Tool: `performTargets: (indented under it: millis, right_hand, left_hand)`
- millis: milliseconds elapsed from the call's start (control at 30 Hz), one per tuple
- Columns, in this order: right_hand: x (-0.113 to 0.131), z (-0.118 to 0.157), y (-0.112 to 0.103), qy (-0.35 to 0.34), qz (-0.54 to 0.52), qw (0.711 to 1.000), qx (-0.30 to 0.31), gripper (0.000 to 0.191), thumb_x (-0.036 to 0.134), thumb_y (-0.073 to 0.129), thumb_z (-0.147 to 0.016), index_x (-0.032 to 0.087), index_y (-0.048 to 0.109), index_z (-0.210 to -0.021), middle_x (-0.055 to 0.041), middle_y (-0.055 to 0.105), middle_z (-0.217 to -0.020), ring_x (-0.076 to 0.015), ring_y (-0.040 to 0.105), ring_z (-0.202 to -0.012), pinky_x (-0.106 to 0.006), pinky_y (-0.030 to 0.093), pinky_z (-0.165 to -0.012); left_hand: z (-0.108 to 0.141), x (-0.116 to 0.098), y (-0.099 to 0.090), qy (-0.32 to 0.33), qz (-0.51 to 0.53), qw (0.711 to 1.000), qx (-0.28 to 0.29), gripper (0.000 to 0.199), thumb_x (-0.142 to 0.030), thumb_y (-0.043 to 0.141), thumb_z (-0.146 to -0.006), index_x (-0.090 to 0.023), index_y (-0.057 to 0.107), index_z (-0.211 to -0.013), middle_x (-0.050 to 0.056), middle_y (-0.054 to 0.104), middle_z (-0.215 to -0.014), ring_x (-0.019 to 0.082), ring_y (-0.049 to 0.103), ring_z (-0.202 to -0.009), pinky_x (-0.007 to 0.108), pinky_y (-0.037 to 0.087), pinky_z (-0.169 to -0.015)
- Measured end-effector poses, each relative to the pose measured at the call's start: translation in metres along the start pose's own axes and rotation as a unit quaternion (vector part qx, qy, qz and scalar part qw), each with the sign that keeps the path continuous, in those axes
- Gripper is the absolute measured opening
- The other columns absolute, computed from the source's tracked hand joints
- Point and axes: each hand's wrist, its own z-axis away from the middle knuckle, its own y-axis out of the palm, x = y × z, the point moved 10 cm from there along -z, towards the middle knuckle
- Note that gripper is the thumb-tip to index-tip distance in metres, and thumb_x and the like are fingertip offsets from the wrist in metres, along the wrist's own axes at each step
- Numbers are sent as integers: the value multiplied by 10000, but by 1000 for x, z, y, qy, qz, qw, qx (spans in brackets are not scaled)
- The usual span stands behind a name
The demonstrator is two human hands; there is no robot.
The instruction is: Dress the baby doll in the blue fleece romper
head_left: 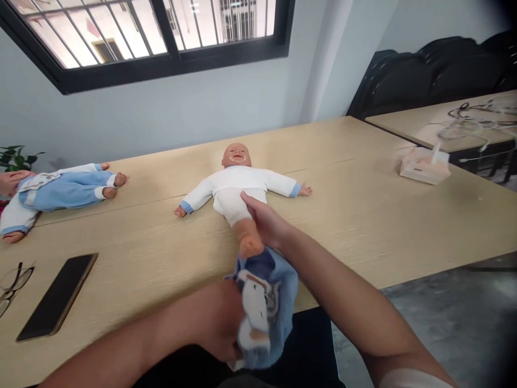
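A baby doll (pixel 238 178) lies on its back on the table, arms spread, in a white top with blue cuffs. My right hand (pixel 269 221) is closed around one of its legs, thumb on the white lower body. The bare foot (pixel 251 245) points toward me at the opening of a blue doll garment (pixel 285 302) with a white animal design. My left hand (pixel 222 318) grips that garment at its left side, below the doll. The left fingertips are hidden by the cloth. I cannot make out the doll's other leg.
On the left lies a second doll (pixel 67 189) in blue and white. Nearer me are a phone (pixel 58 296) and eyeglasses (pixel 14 285). At right stands a tissue box (pixel 425 166), with tangled cables (pixel 476 121) on another table. The table's front edge runs under my forearms.
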Motion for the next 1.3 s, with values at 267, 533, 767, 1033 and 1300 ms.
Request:
performTargets:
  millis: [267,533,767,1033,1300]
  right_hand:
    - [-10,6,27,7,12,997,80,547,505,783,-843,211,548,-1240,-110,728,-1156,-261,690,-1050,-347,590,-809]
    - [3,10,10,-10,293,954,63,403,436,808,-824,242,605,-1113,-25,661,-909,-233,635,-865,-348,536,-695]
    - [21,15,-1,-22,401,911,89,318,438,828,-797,242,592,-878,15,587,-730,-148,499,-627,-279,393,-510]
    - [23,5,5,-88,248,965,10,395,438,775,-861,200,635,-1143,-19,683,-892,-166,616,-757,-274,493,-610]
    - [27,3,-4,-99,161,980,-53,399,419,811,-815,194,685,-1119,-43,754,-1000,-199,684,-865,-305,559,-719]
  left_hand:
    - [17,46,-1,-48,-17,998,-29,204,-305,679,-821,-253,713,-1015,22,746,-1142,268,661,-1077,380,521,-989]
    - [25,65,-6,-88,-43,995,-28,242,-314,732,-761,-228,727,-986,55,750,-997,296,667,-1000,409,496,-973]
    - [53,93,-69,-101,-98,975,-175,143,-270,715,-771,-214,656,-888,58,676,-829,254,620,-814,379,467,-791]
    - [67,95,-88,-70,-85,938,-328,351,-340,806,-766,-258,641,-1064,72,701,-1081,284,614,-1072,444,440,-1026]
    - [98,146,-98,-222,107,855,-456,304,-129,735,-649,-229,487,-793,-55,461,-736,128,423,-678,265,396,-673]
